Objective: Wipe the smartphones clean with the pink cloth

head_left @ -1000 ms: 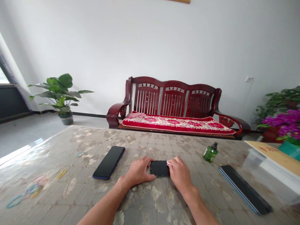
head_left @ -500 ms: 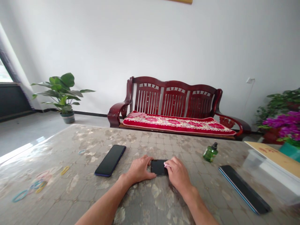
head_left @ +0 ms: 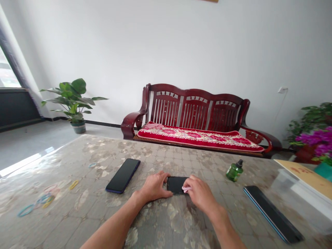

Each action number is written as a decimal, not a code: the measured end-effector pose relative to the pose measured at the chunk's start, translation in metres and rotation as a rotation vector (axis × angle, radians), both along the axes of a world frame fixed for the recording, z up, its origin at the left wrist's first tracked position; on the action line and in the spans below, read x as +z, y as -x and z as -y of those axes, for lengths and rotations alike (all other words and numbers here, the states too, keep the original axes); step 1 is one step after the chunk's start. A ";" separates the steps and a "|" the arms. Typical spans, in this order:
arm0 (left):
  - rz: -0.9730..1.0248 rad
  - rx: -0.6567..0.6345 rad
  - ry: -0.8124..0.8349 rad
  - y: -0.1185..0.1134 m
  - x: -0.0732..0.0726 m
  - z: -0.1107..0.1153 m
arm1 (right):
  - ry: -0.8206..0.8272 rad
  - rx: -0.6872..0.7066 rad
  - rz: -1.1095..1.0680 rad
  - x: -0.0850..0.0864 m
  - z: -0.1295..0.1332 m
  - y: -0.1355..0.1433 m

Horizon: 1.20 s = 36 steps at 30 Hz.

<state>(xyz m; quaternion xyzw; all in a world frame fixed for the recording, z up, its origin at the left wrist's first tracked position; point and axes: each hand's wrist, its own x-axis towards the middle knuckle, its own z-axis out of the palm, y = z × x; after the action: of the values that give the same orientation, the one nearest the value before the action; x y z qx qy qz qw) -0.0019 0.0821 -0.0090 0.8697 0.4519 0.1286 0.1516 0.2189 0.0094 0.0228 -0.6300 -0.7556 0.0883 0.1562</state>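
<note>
A black smartphone (head_left: 175, 185) lies sideways on the patterned tablecloth (head_left: 158, 221), its dark screen up. My left hand (head_left: 155, 187) grips its left end between thumb and fingers. Pinched in my right hand (head_left: 198, 190) is a small pale pink cloth (head_left: 186, 189), pressed against the right part of the screen. The right end of this phone is hidden under my right fingers. To the left lies a second phone (head_left: 123, 175) with a blue edge. On the right rests a third phone (head_left: 272, 212), also face up.
A green spray bottle (head_left: 234, 171) stands right of my hands. Colored hair ties (head_left: 45, 199) lie at the left. A clear plastic box (head_left: 293, 197) with a tan board (head_left: 308, 174) on it is at the right edge. Beyond the table stands a wooden bench (head_left: 194, 107).
My right hand has moved the pink cloth slightly down the screen, toward me. My left hand keeps its hold on the phone. The camera view has shifted a little.
</note>
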 end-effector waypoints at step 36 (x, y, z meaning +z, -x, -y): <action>0.036 -0.034 -0.048 0.002 -0.006 -0.004 | 0.069 -0.077 0.067 0.003 -0.001 0.002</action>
<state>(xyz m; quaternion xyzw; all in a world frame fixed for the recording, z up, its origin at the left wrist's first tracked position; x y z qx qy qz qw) -0.0038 0.0862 -0.0154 0.8781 0.4312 0.1523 0.1409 0.2165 0.0106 0.0261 -0.6660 -0.7323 0.0868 0.1123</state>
